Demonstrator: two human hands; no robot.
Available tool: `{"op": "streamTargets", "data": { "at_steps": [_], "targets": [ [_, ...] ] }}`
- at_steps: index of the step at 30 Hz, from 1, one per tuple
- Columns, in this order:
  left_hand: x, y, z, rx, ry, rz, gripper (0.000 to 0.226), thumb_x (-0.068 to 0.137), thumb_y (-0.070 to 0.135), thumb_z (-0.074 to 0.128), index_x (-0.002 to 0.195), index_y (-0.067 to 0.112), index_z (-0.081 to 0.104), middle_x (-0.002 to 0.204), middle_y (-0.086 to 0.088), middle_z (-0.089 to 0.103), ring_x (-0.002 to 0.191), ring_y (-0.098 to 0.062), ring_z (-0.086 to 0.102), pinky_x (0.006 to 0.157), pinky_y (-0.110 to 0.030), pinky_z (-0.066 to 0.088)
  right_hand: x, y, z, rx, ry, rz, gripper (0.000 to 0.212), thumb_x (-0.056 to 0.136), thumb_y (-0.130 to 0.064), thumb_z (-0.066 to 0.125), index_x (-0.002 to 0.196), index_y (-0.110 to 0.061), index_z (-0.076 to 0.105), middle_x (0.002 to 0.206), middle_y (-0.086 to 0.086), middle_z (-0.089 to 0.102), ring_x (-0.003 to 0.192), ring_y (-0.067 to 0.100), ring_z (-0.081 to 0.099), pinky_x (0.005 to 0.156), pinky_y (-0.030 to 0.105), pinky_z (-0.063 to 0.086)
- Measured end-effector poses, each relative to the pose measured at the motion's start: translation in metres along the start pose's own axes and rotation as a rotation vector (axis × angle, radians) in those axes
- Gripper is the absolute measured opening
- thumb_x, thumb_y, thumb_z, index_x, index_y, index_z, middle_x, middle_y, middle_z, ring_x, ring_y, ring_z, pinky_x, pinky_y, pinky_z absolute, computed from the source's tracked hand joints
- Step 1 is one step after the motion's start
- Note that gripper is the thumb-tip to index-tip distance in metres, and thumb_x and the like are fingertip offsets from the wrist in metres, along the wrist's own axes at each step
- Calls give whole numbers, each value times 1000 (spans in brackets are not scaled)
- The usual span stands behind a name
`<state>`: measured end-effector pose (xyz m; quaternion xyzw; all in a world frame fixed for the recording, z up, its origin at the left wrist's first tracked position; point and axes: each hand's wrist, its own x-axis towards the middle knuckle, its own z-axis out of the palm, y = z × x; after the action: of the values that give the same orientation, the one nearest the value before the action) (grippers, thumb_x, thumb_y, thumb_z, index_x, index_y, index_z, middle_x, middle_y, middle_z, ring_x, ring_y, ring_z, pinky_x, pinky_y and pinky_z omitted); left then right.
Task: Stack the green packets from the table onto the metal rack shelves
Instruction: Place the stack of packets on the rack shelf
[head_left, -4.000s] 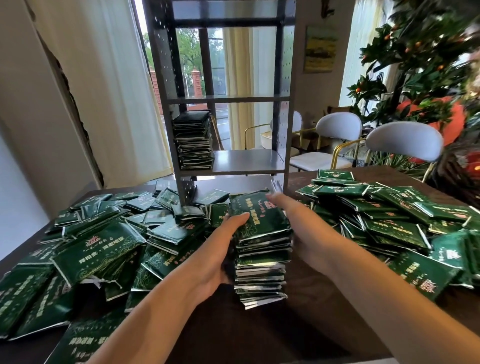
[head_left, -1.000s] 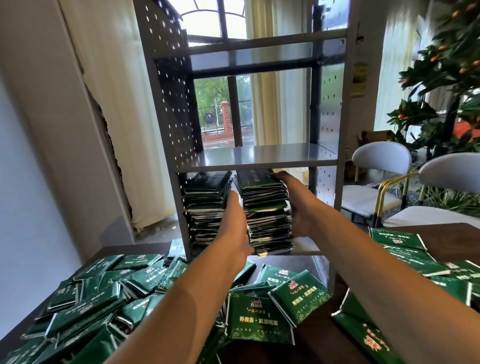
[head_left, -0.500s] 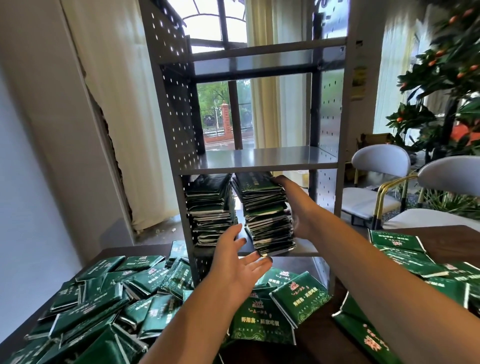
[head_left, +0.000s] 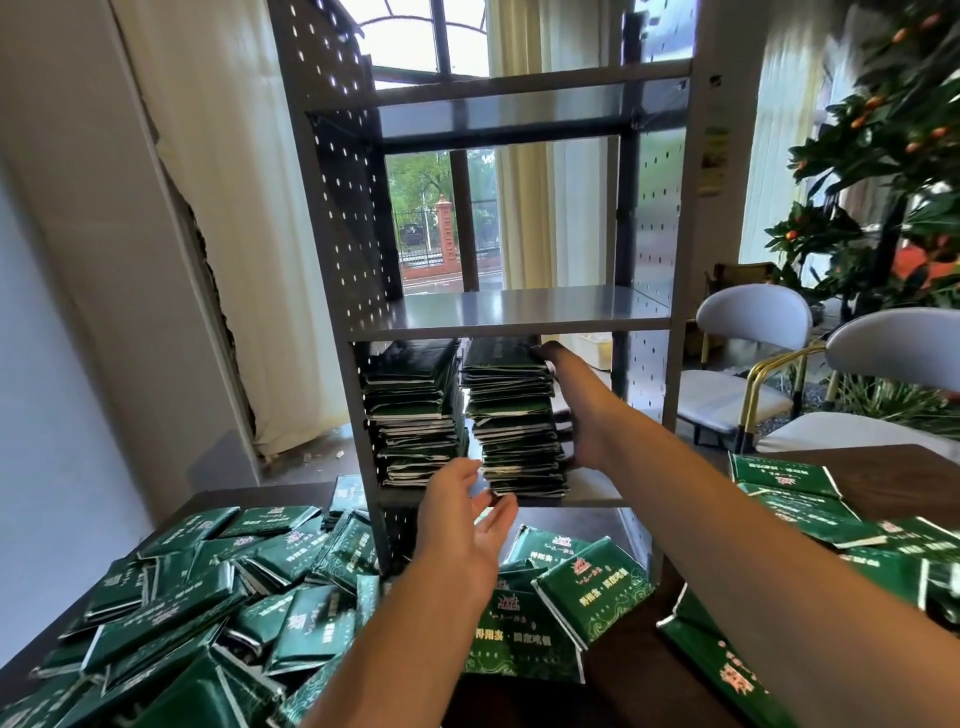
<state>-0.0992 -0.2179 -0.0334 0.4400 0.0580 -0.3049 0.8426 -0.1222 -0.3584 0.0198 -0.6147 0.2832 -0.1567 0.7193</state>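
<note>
A grey metal rack (head_left: 519, 317) stands on the dark table. Two tall stacks of green packets sit on its lower shelf: an older stack (head_left: 413, 410) at the left and a newer stack (head_left: 511, 421) beside it. My right hand (head_left: 584, 410) lies flat against the right side of the newer stack, fingers straight. In front of the shelf edge my left hand (head_left: 465, 525) hovers open, palm up, touching nothing. Loose green packets (head_left: 218, 597) are heaped on the table at the left, more packets (head_left: 810, 514) at the right.
The rack's middle shelf (head_left: 519, 306) and upper shelf (head_left: 498, 104) hold nothing. Two white chairs (head_left: 748, 364) stand to the right, with a potted orange tree (head_left: 893, 156) behind them. A curtain and wall are at the left.
I carried the packet stack from the table onto the lower shelf beside the older stack. My left hand let go and drew back; my right hand still presses the stack's side.
</note>
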Motion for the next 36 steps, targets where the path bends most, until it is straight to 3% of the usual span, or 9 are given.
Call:
{"op": "streamTargets", "data": {
  "at_steps": [5,8,9,15,17,20,26,32,36],
  "targets": [
    [-4,0,-1,-36,46,47,34,100,9,54,132,-2,54,131,-19,53,81,-21,56,104,-46,46,-7,-4,5,0,36,-21,37,100,-53,45,82,-23,56,84,8,55,78,23,52,87,42,43],
    [-5,-1,0,-38,62,67,8,101,8,53,100,3,59,124,-16,51,78,-19,54,102,-46,45,-1,-2,8,8,33,-24,32,98,-55,47,86,-27,56,92,7,56,86,22,53,101,46,44],
    [-4,-2,-1,-30,68,70,9,101,8,53,93,6,57,122,-15,51,78,-18,54,100,-45,45,2,-2,9,9,32,-27,31,98,-56,48,88,-28,56,94,6,56,89,22,54,106,48,43],
    [1,-1,-4,-46,84,63,11,100,7,54,90,4,57,119,-17,53,84,-23,58,98,-42,48,14,-4,10,3,18,-20,33,96,-56,51,90,-25,58,95,8,57,88,24,54,102,47,45],
    [4,1,-5,-61,83,68,13,100,6,53,89,4,58,114,-18,54,88,-26,59,97,-41,50,20,-4,8,17,13,-4,40,93,-59,54,108,-23,62,108,9,56,101,27,55,102,48,44],
    [7,3,-7,-88,85,89,8,101,7,51,99,1,57,103,-12,54,85,-23,57,103,-43,49,31,-4,8,-6,52,3,70,86,-64,58,145,-25,48,127,8,41,122,28,44,113,54,36],
    [7,3,-7,-49,86,75,13,101,7,51,88,6,56,101,-14,55,107,-31,57,103,-43,49,40,-3,9,-5,39,-29,76,74,-63,66,139,-25,54,138,11,50,120,30,47,111,55,38],
    [9,5,-8,-38,94,91,9,100,5,52,110,4,54,120,-18,53,116,-34,56,101,-41,49,43,-2,7,7,-14,-40,65,75,-62,67,130,-28,60,129,9,56,110,30,56,96,53,49],
    [6,1,-9,23,72,66,7,99,3,52,96,6,57,117,-18,57,110,-32,58,96,-39,50,45,-1,7,-5,-49,-34,70,69,-65,68,126,-26,61,122,12,59,97,30,57,76,48,54]
  ]
}}
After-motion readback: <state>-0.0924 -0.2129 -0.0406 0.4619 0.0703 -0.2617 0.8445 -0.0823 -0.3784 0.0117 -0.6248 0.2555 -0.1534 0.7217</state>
